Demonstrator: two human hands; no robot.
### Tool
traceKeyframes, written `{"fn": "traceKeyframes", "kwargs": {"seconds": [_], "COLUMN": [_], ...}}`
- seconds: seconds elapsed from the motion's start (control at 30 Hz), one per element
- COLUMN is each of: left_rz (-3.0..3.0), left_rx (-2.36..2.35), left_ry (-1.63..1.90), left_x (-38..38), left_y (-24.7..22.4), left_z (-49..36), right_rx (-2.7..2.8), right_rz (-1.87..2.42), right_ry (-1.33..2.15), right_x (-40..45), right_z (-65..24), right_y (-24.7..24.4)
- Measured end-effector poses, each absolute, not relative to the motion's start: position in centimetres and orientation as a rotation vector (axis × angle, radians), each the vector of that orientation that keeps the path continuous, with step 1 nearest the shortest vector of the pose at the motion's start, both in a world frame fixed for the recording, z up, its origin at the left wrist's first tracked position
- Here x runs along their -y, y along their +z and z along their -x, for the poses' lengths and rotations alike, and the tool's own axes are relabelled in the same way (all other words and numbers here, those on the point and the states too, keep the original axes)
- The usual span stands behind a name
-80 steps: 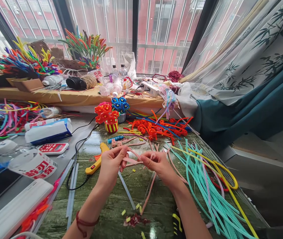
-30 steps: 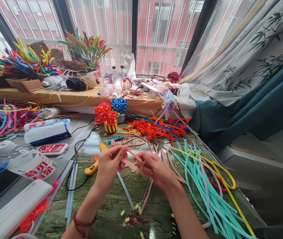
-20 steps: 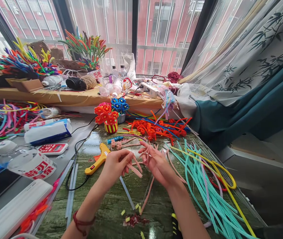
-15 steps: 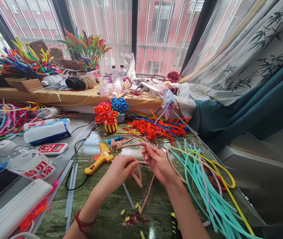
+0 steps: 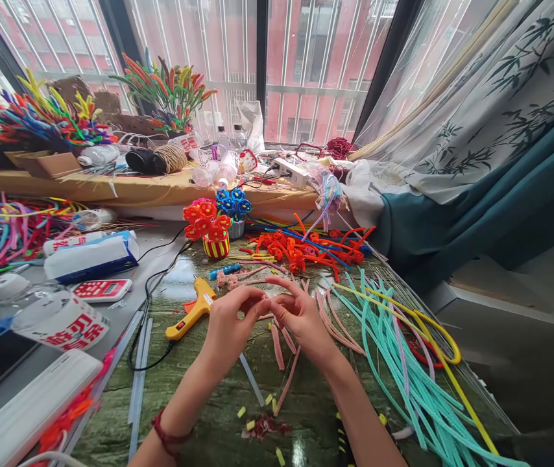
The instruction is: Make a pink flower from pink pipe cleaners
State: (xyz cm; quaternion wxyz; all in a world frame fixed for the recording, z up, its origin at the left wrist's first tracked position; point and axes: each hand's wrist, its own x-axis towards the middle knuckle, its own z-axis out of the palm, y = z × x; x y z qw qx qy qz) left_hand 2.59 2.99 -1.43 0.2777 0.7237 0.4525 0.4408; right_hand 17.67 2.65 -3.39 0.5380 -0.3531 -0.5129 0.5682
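Near the middle of the frame, bare left hand (image 5: 231,327) and bare right hand (image 5: 306,324) are together, thumbs and forefingers meeting at the tips. Folded pink fuzzy stem (image 5: 277,349) hangs just below the meeting fingertips, ends pointing down toward the dark green wood-grain tabletop (image 5: 218,415). Grip spot hidden by fingers; can't tell which hand carries it or how firmly each is closed. Yellow hot-glue gun (image 5: 192,314) lies left of the hands, loose pink fuzzy strips (image 5: 331,324) to the right, long teal fuzzy stems (image 5: 403,373) at lower right.

Handling, as judgement: pinch close to the bend, one hand steady while the other shapes; small tight turns, light pressure so the pile isn't crushed; keep the hanging ends even and clear of the single pink fuzzy stem (image 5: 287,386) below.
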Motion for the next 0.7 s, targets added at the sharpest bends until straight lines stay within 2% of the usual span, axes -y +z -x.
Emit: {"fn": "traceKeyframes", "kwargs": {"seconds": [0.2, 0.5, 0.7], "left_rz": [-1.86, -1.714, -1.675], "left_rx": [-1.165, -1.215, -1.218], "left_ry": [1.288, 1.405, 1.387], "left_x": [-3.1, -3.1, -3.3], "left_y": [-1.2, -1.0, -1.0], "left_z": [-2.5, -2.4, -2.2], "right_rx": [1.432, 1.772, 1.836], "right_rz": [0.898, 1.149, 1.116], "right_ry": [1.294, 0.593, 0.444], "right_x": [-2.6, -2.3, -2.3], "right_z": [-18.6, -18.7, -18.3], "right_y": [-3.0, -3.3, -3.9]}}
